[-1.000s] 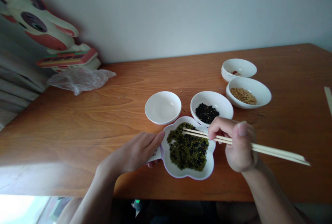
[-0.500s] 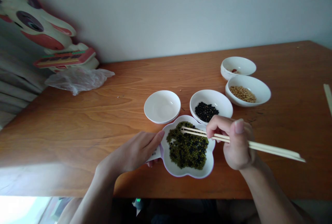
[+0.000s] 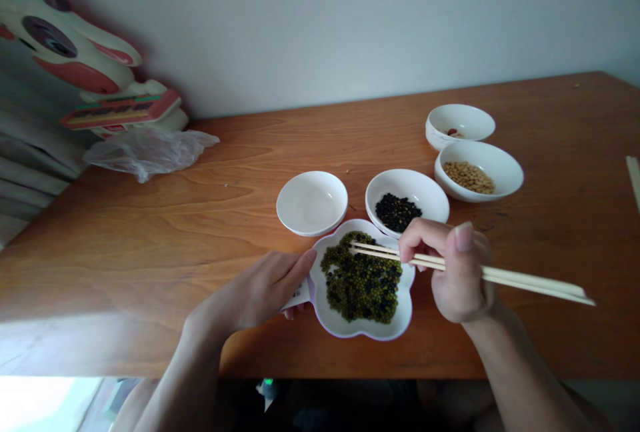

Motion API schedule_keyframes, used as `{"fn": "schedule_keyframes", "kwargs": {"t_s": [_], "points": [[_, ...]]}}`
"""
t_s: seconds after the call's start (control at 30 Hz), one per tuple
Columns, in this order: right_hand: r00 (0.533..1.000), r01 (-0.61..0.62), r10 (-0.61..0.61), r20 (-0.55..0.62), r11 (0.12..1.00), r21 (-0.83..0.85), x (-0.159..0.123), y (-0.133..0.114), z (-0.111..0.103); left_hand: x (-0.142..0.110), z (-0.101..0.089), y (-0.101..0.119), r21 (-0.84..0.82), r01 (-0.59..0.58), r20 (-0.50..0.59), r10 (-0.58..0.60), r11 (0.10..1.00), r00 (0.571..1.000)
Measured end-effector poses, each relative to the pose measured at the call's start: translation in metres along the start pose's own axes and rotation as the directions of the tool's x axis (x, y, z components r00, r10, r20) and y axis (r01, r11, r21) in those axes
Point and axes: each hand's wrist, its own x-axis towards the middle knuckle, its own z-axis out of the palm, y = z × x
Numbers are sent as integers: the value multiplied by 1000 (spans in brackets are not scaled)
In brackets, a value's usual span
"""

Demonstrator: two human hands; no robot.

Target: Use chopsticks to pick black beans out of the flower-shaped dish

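Observation:
My left hand (image 3: 273,289) is closed round the handle of a white, flower-shaped dish (image 3: 367,335) with a lilac edge. In the dish lie green beans (image 3: 345,285) mixed with black ones. My right hand (image 3: 453,272) grips a pair of wooden chopsticks (image 3: 535,282), whose tips rest among the beans near the dish's far left part. Whether the tips pinch a bean is too small to tell. Just behind the dish stands a white bowl (image 3: 430,195) of black beans (image 3: 397,212), partly covered by my right fingers. Left of it is an empty white bowl (image 3: 313,202).
Farther right are a bowl (image 3: 507,175) of yellowish beans and, behind it, a bowl (image 3: 473,122) with a few reddish-brown bits. A clear plastic bag (image 3: 150,152) and a cow-shaped toy (image 3: 90,59) stand at the left. A pale stick (image 3: 634,182) lies at the right edge.
The chopstick tips have spread slightly apart over the beans. My left hand keeps its hold on the handle, and the whole view has shifted a little.

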Motion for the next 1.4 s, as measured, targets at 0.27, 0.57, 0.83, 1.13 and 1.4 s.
{"fn": "schedule_keyframes", "kwargs": {"t_s": [0.27, 0.57, 0.83, 1.13, 1.4], "points": [[1000, 6, -6, -1, 1000, -13, 0, -1, 0, 3, -2, 2, 21, -12, -25, 13, 1000, 1000], [1000, 7, -8, -21, 1000, -19, 0, -4, -3, 4, -3, 3, -15, -15, -50, 14, 1000, 999], [965, -27, 54, -257, 994, 105, 7, -10, -26, 5, -2, 2, -149, 15, -55, -24, 989, 998], [787, 145, -95, -609, 989, 32, 6, -19, -63, 5, -1, 3, -248, 90, 13, -89, 965, 996], [804, -103, 99, -586, 994, 27, 1, -10, -62, 14, -6, 8, -322, 125, -12, -136, 938, 991]]}}
